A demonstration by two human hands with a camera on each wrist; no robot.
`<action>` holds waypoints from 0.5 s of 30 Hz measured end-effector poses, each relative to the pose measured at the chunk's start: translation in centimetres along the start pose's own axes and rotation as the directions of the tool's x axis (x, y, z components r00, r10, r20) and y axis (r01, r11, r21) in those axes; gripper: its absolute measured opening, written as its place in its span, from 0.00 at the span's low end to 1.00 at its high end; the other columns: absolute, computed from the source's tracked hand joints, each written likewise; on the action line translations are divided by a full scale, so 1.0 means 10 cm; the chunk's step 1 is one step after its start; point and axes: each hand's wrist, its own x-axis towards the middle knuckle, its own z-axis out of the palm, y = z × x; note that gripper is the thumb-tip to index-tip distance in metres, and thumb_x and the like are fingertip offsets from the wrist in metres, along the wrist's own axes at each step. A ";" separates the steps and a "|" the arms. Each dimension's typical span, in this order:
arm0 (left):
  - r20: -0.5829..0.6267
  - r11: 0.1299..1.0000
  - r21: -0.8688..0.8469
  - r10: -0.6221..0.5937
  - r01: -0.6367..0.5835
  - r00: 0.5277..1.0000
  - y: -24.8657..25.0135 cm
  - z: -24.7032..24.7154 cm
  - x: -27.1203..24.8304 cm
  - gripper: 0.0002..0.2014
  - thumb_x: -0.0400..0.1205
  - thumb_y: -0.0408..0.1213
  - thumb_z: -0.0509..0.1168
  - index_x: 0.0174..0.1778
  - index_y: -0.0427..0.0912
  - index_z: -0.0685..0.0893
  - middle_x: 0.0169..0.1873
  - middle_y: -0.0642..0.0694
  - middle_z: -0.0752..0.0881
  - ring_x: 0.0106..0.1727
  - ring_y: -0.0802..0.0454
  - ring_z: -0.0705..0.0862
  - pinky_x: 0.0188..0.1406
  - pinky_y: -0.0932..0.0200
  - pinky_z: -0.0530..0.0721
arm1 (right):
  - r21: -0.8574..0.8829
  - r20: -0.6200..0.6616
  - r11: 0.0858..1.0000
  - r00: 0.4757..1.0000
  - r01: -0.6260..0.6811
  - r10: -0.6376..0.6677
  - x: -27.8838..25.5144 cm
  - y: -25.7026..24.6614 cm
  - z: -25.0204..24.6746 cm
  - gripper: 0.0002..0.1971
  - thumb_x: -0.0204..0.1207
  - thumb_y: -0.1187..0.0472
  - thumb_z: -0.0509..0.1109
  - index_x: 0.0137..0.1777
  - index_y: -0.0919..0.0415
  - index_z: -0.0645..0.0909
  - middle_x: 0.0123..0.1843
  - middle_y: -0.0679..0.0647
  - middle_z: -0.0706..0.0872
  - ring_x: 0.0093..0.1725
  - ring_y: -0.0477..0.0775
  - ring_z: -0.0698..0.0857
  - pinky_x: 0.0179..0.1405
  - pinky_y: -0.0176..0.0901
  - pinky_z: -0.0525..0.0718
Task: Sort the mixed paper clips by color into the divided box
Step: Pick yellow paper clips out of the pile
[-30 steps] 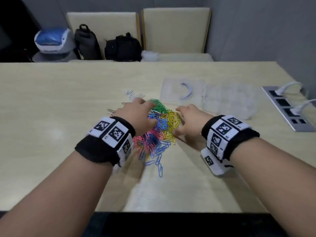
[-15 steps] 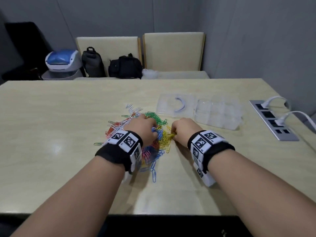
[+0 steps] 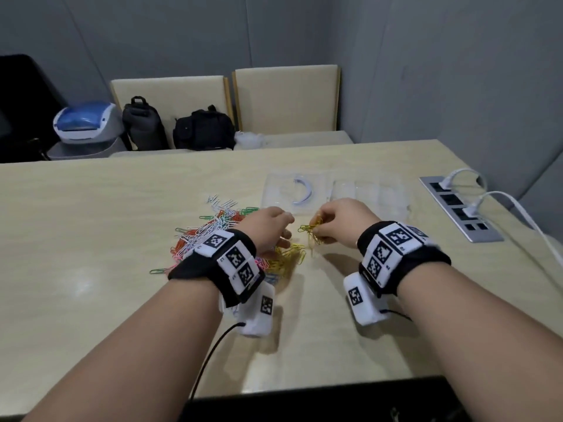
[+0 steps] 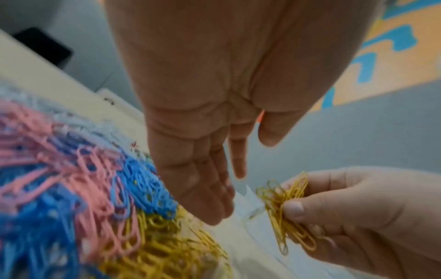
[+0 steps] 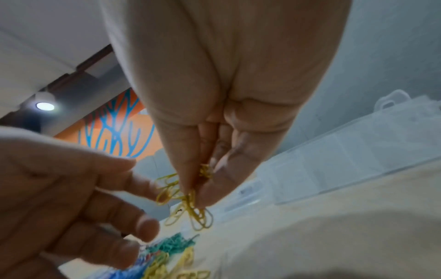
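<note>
A bunch of yellow clips (image 3: pixel 313 231) is now being lifted off the pile (image 3: pixel 219 236), pinched tight by the right hand (image 3: pixel 344 220); the left hand (image 3: pixel 268 228), loosely open and empty, is being kept beside that pinch, likely for untangling. The box (image 3: pixel 368 193) is waiting just beyond it.

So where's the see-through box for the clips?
In the head view the clear divided box lies open on the table, beyond the right hand, between the paper clip pile and the power strip.

Two cream chairs (image 3: pixel 286 102) against the grey wall, two black bags (image 3: pixel 203 129) on the left seat, a blue-lidded bin (image 3: pixel 86 124) beside them, and a power strip (image 3: pixel 457 208) with white plugs (image 3: pixel 451 178) on the wooden table (image 3: pixel 91 223)
</note>
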 end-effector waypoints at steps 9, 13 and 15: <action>0.161 0.754 -0.611 -0.179 0.240 0.971 -0.01 0.15 0.00 0.24 0.89 0.53 0.48 0.56 0.37 0.79 0.35 0.38 0.86 0.38 0.42 0.88 0.36 0.48 0.89 | -0.123 0.066 0.970 0.977 0.208 -0.202 -0.17 -0.37 0.06 0.11 0.73 0.59 0.75 0.54 0.52 0.84 0.46 0.47 0.87 0.46 0.47 0.86 0.43 0.35 0.84; 0.143 0.717 -0.650 -0.210 0.251 0.967 -0.03 0.07 -0.05 0.17 0.89 0.46 0.52 0.46 0.38 0.79 0.27 0.41 0.83 0.26 0.46 0.83 0.33 0.54 0.86 | -0.315 0.117 0.904 0.957 0.288 -0.265 -0.19 -0.54 0.07 0.15 0.76 0.57 0.71 0.63 0.52 0.82 0.57 0.48 0.87 0.56 0.49 0.84 0.62 0.42 0.80; 0.135 0.667 -0.696 -0.240 0.264 0.961 -0.07 0.01 -0.08 0.17 0.89 0.43 0.51 0.43 0.37 0.77 0.28 0.41 0.80 0.27 0.48 0.81 0.27 0.60 0.85 | -0.325 0.088 0.896 0.953 0.302 -0.289 -0.18 -0.59 0.07 0.13 0.78 0.57 0.68 0.62 0.51 0.82 0.57 0.46 0.87 0.57 0.47 0.83 0.65 0.38 0.75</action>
